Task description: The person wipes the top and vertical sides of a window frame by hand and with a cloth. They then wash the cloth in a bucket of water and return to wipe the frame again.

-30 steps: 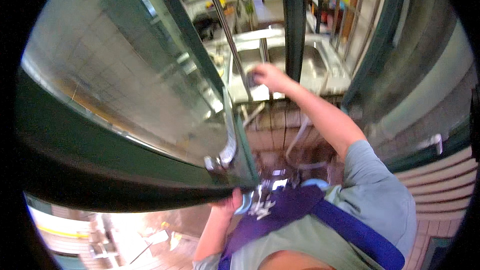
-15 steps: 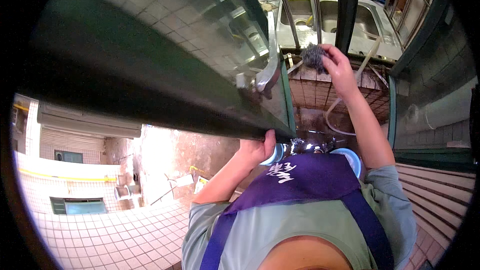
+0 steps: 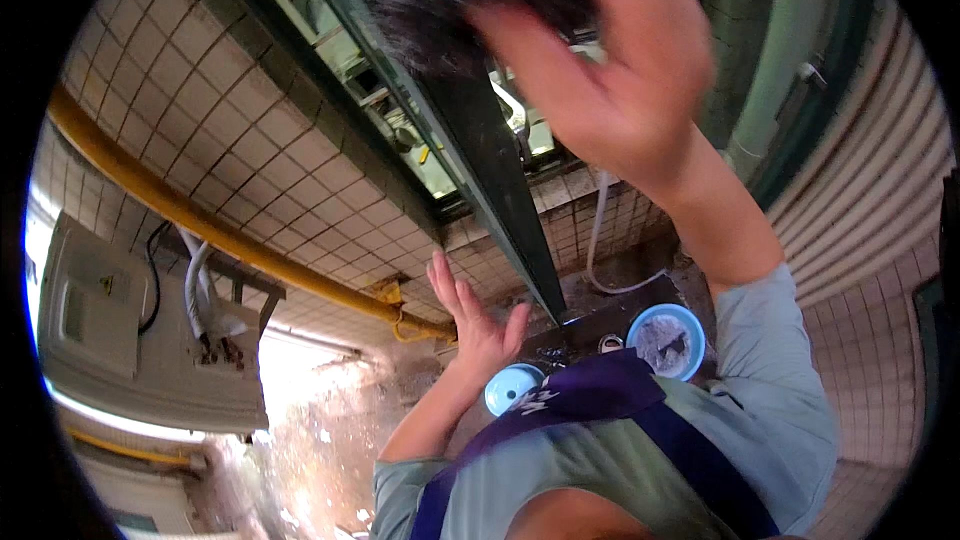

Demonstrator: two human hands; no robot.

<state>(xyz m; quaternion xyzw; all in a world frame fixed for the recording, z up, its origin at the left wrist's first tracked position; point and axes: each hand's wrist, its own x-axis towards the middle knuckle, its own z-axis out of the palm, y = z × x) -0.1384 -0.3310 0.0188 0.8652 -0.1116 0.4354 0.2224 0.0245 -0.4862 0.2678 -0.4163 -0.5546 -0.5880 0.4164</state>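
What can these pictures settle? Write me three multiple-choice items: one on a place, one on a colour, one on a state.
1. Where is the dark scrubbing pad?
A. in a blue basin
B. in the raised right hand
C. hung on a hook

2. What colour is the pipe along the tiled wall?
A. yellow
B. red
C. white

3. How is the left hand?
A. clenched in a fist
B. closed round a bottle
C. open, fingers spread

Key: 1 B, the pad sits under that hand's fingers, held high; 2 A, the pipe is plainly yellow; 3 C, its fingers are apart and hold nothing.
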